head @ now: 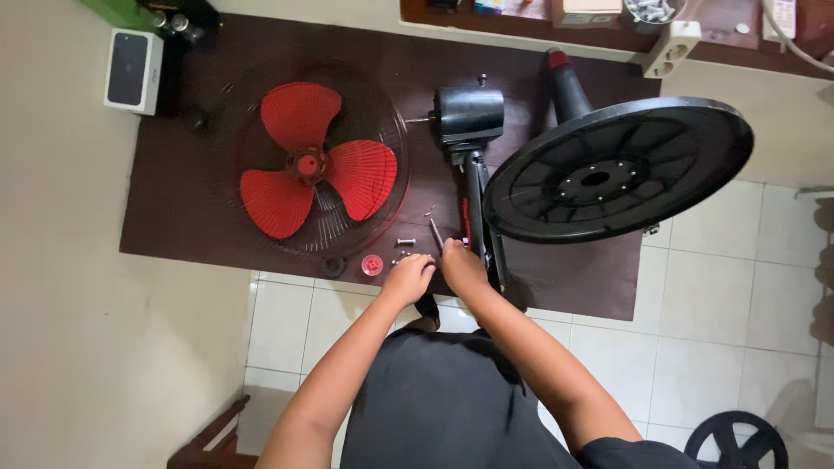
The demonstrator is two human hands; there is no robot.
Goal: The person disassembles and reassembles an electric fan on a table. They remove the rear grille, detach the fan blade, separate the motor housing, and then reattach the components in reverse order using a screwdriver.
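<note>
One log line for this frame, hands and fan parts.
left hand: on loose screws | right hand: holds screwdriver | red fan blade: in grille | fan stand: lying down

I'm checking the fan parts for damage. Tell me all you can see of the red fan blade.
The red fan blade has three broad ribbed paddles around a round hub, plastic by its look, with no visible breaks. It lies flat inside a round wire grille on the dark brown mat, left of the black motor housing. Neither hand touches it.
</note>
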